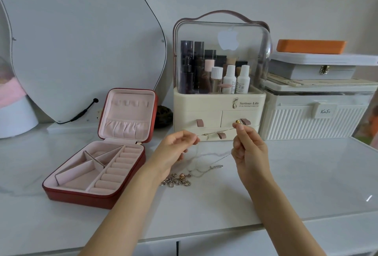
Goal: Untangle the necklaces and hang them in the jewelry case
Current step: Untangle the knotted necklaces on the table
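Step in hand looks like untangling: left hand [177, 145] and right hand [246, 146] each pinch an end of one thin gold chain [216, 132], stretched taut above the worktop [286, 173], w/ finer strands trailing down to the heap of necklaces [180, 180], metal links and beads. Next prob needs teasing it free, then hooking it in the open red case [98, 194], pink velvety lining, tabs in the lid.

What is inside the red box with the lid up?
The red jewelry case holds only pink dividers and ring rolls; no jewelry shows. The lid's gathered pocket hides whatever may be inside it.
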